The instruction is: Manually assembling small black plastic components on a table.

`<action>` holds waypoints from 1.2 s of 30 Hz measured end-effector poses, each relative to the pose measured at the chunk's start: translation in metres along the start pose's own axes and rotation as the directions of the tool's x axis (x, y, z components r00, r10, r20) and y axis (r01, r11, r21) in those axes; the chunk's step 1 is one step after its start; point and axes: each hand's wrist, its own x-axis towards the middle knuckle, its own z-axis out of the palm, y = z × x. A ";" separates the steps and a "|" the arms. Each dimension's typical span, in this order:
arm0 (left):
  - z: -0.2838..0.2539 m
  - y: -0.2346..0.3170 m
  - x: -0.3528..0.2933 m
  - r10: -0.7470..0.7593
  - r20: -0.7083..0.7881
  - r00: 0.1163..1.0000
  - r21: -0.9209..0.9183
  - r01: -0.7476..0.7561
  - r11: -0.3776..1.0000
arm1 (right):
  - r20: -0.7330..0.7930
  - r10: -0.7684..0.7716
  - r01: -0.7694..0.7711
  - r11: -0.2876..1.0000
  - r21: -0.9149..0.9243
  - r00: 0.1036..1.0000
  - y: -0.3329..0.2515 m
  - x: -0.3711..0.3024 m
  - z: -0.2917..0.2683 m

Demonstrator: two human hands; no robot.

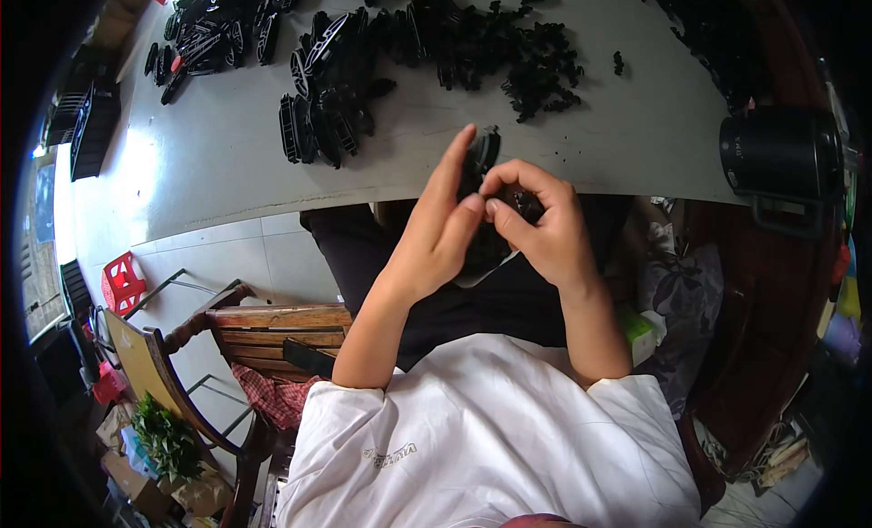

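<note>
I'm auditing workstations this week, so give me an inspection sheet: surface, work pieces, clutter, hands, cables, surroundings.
Surface: grey table, small dark specks near its front edge.
Work pieces: black piece in hand; heaps of long black pieces and small black pieces on the table.
Clutter: black container with a handle, at the table's right.
Hands: left hand holds the black piece; right hand has thumb and index fingertips close together beside it, any grip hidden.
Cables: none clearly identifiable.
Surroundings: slatted wooden seat, red stool and leafy plant, all to the left.
</note>
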 end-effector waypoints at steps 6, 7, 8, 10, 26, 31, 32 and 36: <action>-0.001 0.004 -0.002 0.025 0.088 0.996 0.070 -0.031 0.997 | -0.067 -0.226 0.212 0.961 -0.177 0.972 0.000 0.001 0.000; -0.001 0.002 -0.002 0.059 0.087 0.994 0.089 -0.067 0.994 | -0.040 -0.230 0.220 0.959 -0.177 0.972 0.000 0.001 -0.002; -0.001 0.002 -0.003 0.058 0.087 0.995 0.089 -0.066 0.994 | -0.013 -0.234 0.228 0.957 -0.177 0.972 0.000 0.000 -0.003; -0.001 0.004 -0.004 0.060 0.113 0.992 0.097 -0.071 0.993 | -0.007 -0.214 0.210 0.964 -0.162 0.977 -0.003 0.000 -0.004; 0.004 0.011 -0.008 -0.067 0.132 0.989 -0.101 0.081 0.992 | -0.212 0.000 0.041 0.981 0.189 0.977 0.006 -0.004 0.000; 0.004 0.015 -0.010 -0.136 0.183 0.974 -0.120 0.159 0.980 | -0.020 0.038 -0.031 0.965 0.261 0.999 0.009 -0.004 -0.007; 0.004 0.015 -0.010 -0.036 0.142 0.989 -0.101 0.051 0.994 | -0.038 0.071 -0.053 0.933 0.355 0.997 0.006 -0.004 -0.007; -0.029 0.013 0.024 0.347 -0.027 0.938 0.718 -0.223 0.660 | -0.211 0.061 0.039 0.897 0.441 0.975 0.006 -0.003 -0.033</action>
